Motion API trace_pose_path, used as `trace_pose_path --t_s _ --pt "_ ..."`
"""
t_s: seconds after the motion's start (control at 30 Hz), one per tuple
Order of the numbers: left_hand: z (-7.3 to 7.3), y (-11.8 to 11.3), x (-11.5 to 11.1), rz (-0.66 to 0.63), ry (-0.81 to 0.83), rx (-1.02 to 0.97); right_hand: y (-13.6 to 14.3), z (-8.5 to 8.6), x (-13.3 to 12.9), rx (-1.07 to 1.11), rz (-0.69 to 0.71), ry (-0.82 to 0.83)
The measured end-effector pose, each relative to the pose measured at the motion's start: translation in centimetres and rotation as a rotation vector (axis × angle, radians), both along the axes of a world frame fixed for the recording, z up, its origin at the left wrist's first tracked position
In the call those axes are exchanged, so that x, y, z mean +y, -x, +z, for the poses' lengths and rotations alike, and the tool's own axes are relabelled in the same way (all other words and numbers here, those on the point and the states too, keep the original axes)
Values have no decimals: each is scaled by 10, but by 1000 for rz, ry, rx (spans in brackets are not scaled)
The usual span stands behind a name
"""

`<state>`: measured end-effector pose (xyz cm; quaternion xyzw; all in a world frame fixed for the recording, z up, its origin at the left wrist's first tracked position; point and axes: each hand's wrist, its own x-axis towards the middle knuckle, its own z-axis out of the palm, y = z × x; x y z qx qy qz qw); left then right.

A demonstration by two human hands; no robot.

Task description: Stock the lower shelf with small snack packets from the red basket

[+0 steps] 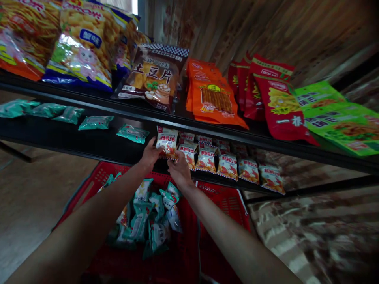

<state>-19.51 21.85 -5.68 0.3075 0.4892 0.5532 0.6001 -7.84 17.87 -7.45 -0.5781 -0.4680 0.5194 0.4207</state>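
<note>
On the lower shelf [59,136], my left hand [150,153] and my right hand [180,169] both grip a small white-and-orange snack bag [166,141] with red lettering, one at each lower side. It stands upright at the left end of rows of matching snack bags [206,157]. To the left of my hands lies a teal snack packet [133,133] on the same shelf. Below my forearms, a red basket [189,244] holds several teal packets [142,221].
Several more teal packets [96,122] lie along the lower shelf's left. The upper shelf's edge [142,116] runs just above my hands. It carries a brown chip bag [154,77], orange bags [214,94], red bags [281,102] and green bags [340,118]. A second red basket [219,197] stands right.
</note>
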Motion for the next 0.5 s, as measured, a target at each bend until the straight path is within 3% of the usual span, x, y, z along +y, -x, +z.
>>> trace_pose_path --t_s 0.13,0.23,0.5 --pt "-13 -4 34 73 -12 89 5 -7 15 -241 -22 -147" --pt "-20 -9 56 95 -67 137 11 -7 34 -415 -51 -135" --pt "-41 -13 98 116 -153 125 21 -8 77 -515 -108 -170"
